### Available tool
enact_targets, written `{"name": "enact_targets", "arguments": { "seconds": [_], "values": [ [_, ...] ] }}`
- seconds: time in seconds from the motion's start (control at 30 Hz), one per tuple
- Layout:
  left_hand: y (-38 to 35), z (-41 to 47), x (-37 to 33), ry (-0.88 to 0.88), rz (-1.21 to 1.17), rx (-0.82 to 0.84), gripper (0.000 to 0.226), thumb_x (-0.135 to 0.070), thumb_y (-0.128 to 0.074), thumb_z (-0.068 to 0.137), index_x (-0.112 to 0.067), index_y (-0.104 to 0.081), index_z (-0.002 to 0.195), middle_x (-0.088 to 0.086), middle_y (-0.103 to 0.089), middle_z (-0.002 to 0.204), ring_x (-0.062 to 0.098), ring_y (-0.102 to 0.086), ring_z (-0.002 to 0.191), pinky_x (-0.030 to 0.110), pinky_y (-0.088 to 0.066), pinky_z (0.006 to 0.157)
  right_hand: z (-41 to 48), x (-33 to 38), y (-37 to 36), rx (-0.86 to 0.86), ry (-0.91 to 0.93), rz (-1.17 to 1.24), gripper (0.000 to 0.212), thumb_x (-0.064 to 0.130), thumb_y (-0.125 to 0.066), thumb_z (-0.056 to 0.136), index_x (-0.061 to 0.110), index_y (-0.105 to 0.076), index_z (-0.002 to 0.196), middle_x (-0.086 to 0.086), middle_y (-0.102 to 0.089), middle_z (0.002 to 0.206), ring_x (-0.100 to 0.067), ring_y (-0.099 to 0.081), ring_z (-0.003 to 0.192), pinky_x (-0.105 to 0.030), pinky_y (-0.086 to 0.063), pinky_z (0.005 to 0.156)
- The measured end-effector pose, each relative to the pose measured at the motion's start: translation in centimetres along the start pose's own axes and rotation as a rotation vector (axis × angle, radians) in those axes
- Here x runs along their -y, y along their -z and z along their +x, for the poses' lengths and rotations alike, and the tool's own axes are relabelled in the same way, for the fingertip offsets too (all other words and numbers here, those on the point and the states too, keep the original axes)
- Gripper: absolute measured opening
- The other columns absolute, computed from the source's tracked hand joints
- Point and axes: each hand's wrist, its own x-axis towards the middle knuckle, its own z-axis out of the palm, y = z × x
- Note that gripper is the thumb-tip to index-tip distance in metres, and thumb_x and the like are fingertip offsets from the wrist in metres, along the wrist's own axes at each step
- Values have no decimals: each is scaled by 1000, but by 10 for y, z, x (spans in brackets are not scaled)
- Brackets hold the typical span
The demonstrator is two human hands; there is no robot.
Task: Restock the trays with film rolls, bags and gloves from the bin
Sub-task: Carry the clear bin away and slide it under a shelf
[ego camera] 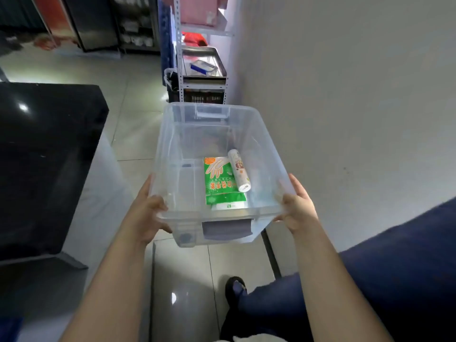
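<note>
I have the clear bin [172, 149] up off the floor, my left hand [145, 213] clamped on its near left corner and my right hand [299, 206] on the near right corner, fingers curled over the rim. Inside it lie a green pack of gloves [217, 180] and a white film roll [238, 170] resting along the pack's right edge.

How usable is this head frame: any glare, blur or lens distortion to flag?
Head view: the clear bin, the green glove packet and the film roll inside it are sharp enough to tell apart; glare spots sit on the black counter and the floor tiles; the far shelf rack is soft; wide-angle bending stretches the forearms below the left hand and right hand.
</note>
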Motion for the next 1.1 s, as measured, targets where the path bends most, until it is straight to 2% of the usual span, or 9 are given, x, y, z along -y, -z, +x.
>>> {"name": "enact_targets", "arguments": {
  "seconds": [0.13, 0.2, 0.33, 0.43, 0.57, 0.73, 0.87, 1.0, 1.1],
  "values": [
    [-11, 82, -13, -66, 5, -4, 67, 2, -43, 68, -41, -58, 117, 3, -63, 90, 30, -57, 74, 55, -43, 53, 107, 19, -28, 80, -18, -63, 53, -5, -43, 81, 33, -65, 110, -9, -71, 94, -28, -55, 53, -32, -37, 49],
    [-15, 129, -25, -78, -7, -53, 73, 2, -44, 62, -40, -57, 120, 2, -63, 88, 28, -59, 71, 53, -45, 53, 167, 33, -48, 153, -25, -93, 63, -11, -31, 77, 30, -65, 110, -11, -69, 95, -27, -53, 52, -31, -34, 49],
    [-17, 216, -61, -71, -58, -141, 77, 3, -43, 62, -47, -57, 119, 3, -64, 94, 28, -59, 72, 50, -48, 52, 275, 66, -95, 236, -69, -114, 70, -13, -29, 72, 38, -62, 106, 5, -74, 92, -31, -57, 71, -43, -37, 57],
    [-4, 274, -88, -99, -65, -194, 74, 1, -44, 56, -50, -63, 107, -4, -67, 79, 18, -64, 61, 49, -47, 52, 343, 79, -144, 270, -81, -126, 65, -9, -38, 79, 34, -55, 125, 4, -70, 107, -32, -55, 81, -47, -36, 61],
    [37, 352, -123, -82, -103, -301, 75, -2, -46, 51, -54, -65, 102, -7, -69, 78, 14, -64, 58, 46, -46, 51, 416, 85, -224, 321, -109, -64, 57, -6, -45, 87, 28, -50, 132, 9, -70, 107, -26, -56, 77, -32, -33, 53],
    [111, 460, -171, -88, -144, -352, 76, -2, -48, 49, -54, -64, 102, 3, -56, 86, 18, -60, 59, 49, -45, 53, 514, 77, -332, 409, -98, -47, 55, -6, -42, 86, 24, -49, 132, 0, -68, 113, -25, -60, 80, -30, -38, 52],
    [168, 542, -223, -102, -160, -357, 78, -2, -47, 48, -54, -64, 103, 4, -54, 85, 22, -56, 63, 46, -43, 53, 589, 77, -429, 403, -113, -5, 56, -4, -48, 89, 25, -45, 137, -1, -67, 118, -25, -71, 82, -39, -54, 53],
    [219, 614, -284, -118, -141, -363, 68, -4, -46, 57, -54, -66, 98, 6, -55, 87, 26, -52, 70, 45, -44, 54, 652, 86, -522, 486, -109, -7, 53, 1, -52, 90, 27, -47, 135, -4, -60, 130, -31, -66, 101, -45, -54, 65],
    [256, 662, -318, -130, -131, -377, 66, -5, -45, 61, -55, -65, 100, 0, -65, 83, 25, -53, 71, 43, -44, 53, 693, 90, -586, 483, -140, -57, 47, 7, -55, 91, 34, -53, 129, -3, -61, 128, -34, -62, 110, -61, -51, 82]
  ]
}}
